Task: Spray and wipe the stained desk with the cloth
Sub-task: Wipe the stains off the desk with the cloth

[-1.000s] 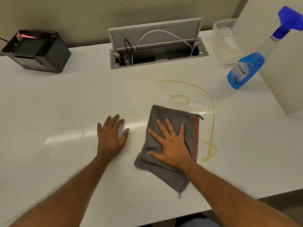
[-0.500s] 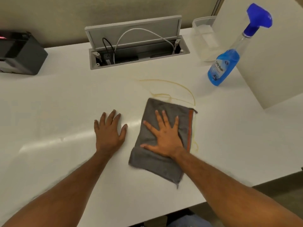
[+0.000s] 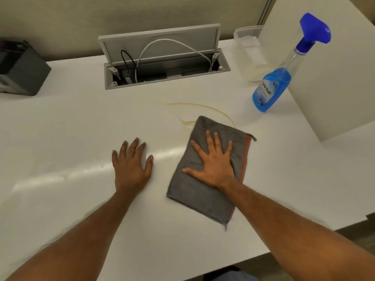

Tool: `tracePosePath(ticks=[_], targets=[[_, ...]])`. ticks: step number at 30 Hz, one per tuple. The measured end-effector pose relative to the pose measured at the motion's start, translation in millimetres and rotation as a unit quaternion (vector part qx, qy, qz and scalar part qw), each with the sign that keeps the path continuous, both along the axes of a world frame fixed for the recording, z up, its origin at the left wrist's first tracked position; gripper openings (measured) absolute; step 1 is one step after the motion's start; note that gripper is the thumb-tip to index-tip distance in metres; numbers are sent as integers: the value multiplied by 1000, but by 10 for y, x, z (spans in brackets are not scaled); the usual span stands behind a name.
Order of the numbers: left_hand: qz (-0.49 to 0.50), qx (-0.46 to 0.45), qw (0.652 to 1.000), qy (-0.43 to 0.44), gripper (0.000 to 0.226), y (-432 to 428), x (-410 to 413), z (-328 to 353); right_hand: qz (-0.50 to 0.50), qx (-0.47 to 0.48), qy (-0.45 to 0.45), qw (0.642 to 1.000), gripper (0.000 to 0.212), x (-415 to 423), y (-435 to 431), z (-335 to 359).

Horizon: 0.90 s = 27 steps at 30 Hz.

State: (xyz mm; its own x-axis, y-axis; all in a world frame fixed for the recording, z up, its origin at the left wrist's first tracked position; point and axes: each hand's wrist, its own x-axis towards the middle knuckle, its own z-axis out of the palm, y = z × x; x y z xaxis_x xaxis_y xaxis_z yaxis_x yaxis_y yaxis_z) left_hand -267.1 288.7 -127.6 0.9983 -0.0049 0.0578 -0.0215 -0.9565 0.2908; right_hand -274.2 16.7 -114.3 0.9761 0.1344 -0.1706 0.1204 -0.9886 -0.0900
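My right grip (image 3: 213, 165) is pressing flat, fingers spread, on the soft, limp cloth (image 3: 205, 191); the left grip (image 3: 130, 165) is bracing, empty-palmed, on the slick worktop (image 3: 60, 128).

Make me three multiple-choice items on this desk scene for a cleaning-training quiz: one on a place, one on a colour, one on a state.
1. Where is the spray bottle?
A. Far right of the desk, beyond the cloth
B. In the left hand
C. Inside the cable box

2. What colour is the cloth?
A. White
B. Grey with an orange edge
C. Blue

3. What is the right hand doing?
A. Gripping the bottle
B. Hanging off the desk
C. Pressing flat on the cloth

Answers: 1 A, the bottle stands untouched by the right wall. 2 B, grey fabric with an orange strip along its right side. 3 C, fingers spread on the cloth, while the left hand lies flat on the bare desk.
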Motion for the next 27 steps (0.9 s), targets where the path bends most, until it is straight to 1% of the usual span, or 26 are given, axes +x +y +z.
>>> tracePosePath(ticks=[3,5,6,8,10,12,15,17,19,21,22,24,27], targets=[[3,3,1000,-5,53,-1,1,1,113,27,-33,993,91,-367,105,-59],[3,2,1000,-7,53,-1,-3,5,133,44,-51,989,87,-651,-55,-127],[3,0,1000,-7,52,3,-3,4,116,42,-56,991,88,-744,-172,-139],[4,-2,1000,-10,52,6,-9,4,47,20,-50,997,95,-750,-402,-103],[6,2,1000,-13,51,-8,-11,21,-18,9,-25,999,102,-506,-532,-56],[7,-2,1000,-10,51,-16,-13,33,-47,8,-1,999,104,-148,-513,-28],[7,-2,1000,-6,53,-21,-18,54,-58,14,17,998,106,368,-283,-13],[4,2,1000,-4,54,-31,-18,68,-39,9,14,999,107,489,-84,-7],[3,6,1000,-1,55,-35,-17,83,32,12,-15,999,102,294,56,-28],[2,7,1000,4,57,-49,-25,114,91,46,-57,993,90,-91,32,-93],[1,7,1000,7,58,-52,-29,128,93,61,-73,991,85,-271,-40,-129],[-1,5,1000,8,58,-56,-37,145,60,55,-85,993,84,-486,-265,-162],[0,-1,1000,8,60,-62,-44,156,11,23,-57,998,87,-300,-540,-104]])
